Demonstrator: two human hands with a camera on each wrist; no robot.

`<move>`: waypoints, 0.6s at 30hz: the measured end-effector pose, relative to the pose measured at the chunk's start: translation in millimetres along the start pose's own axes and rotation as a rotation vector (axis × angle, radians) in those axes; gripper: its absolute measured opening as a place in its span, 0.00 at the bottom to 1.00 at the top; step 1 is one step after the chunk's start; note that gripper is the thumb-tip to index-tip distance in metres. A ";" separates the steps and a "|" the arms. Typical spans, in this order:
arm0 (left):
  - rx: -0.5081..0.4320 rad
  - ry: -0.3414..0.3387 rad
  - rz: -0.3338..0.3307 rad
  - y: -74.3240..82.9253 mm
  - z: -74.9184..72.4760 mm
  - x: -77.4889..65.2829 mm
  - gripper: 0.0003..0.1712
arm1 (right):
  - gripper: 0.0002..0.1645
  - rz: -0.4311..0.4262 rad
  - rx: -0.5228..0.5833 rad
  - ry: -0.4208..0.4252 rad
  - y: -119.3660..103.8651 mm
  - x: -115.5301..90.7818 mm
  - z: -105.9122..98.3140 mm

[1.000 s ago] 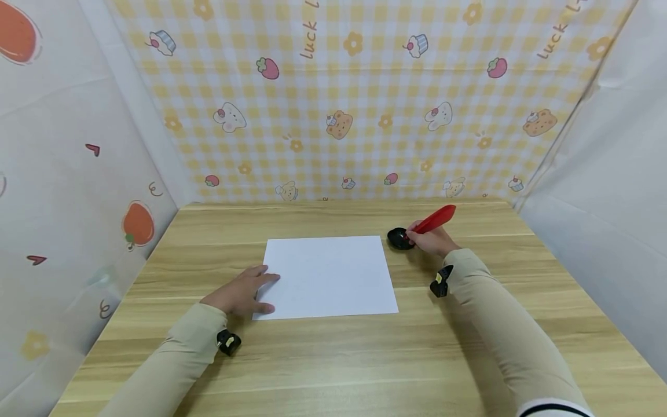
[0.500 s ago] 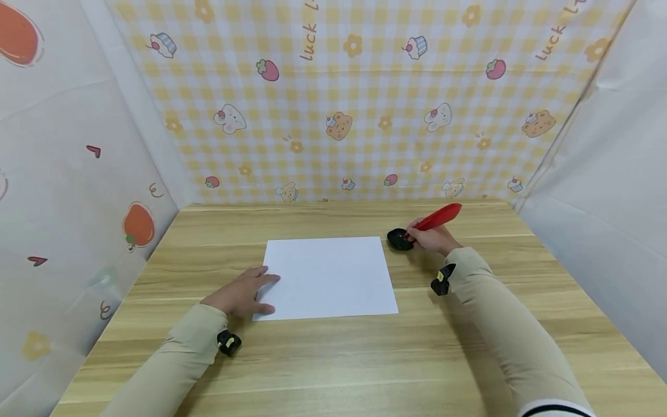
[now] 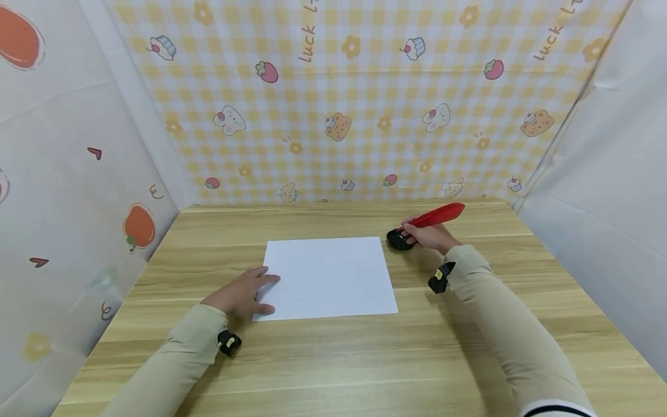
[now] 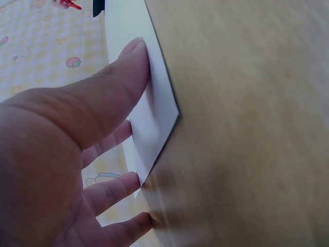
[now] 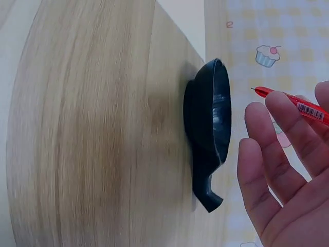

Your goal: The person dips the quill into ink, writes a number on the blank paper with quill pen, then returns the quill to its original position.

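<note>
My left hand (image 3: 242,293) rests with spread fingers on the left edge of a blank white sheet of paper (image 3: 330,278). In the left wrist view, the thumb lies on the paper (image 4: 149,123) near its corner. My right hand (image 3: 429,236) pinches a red feather-shaped pen (image 3: 439,215), its broad end pointing up to the right. A small black dish with a short handle (image 3: 400,240) stands on the table just under those fingers. In the right wrist view, the pen (image 5: 293,100) has its thin tip above and apart from the dish (image 5: 208,118); the other fingers are loosely bent.
The wooden table (image 3: 323,365) has light grain. A yellow checked cloth (image 3: 312,156) hangs behind it, and pale cloths (image 3: 599,174) close in both sides. A black camera is strapped at each wrist.
The pen's tip has risen from inside the black dish, and its broad end has swung slightly right and lies flatter. My left hand and the paper have stayed in place.
</note>
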State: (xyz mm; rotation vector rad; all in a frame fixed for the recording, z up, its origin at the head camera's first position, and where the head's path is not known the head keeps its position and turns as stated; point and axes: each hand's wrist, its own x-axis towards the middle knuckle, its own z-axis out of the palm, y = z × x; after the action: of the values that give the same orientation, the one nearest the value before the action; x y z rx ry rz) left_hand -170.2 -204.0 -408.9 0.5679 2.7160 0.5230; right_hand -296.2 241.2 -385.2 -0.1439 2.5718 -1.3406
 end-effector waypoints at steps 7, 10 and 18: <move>0.001 0.005 0.009 -1.8 1.1 0.9 0.41 | 0.20 -0.033 0.000 -0.029 -1.2 3.6 9.3; 0.004 0.007 0.013 -2.1 1.5 1.1 0.41 | 0.18 -0.045 0.003 -0.036 -3.6 4.0 14.2; -0.008 0.002 -0.004 -0.2 2.5 -2.1 0.40 | 0.14 -0.095 0.042 -0.052 -11.9 3.3 31.0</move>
State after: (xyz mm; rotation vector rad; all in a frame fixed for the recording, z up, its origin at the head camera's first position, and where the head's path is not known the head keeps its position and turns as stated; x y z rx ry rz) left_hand -167.5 -204.4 -410.7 0.5608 2.7157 0.5333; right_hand -291.7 209.1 -393.1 -0.2928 2.5209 -1.4028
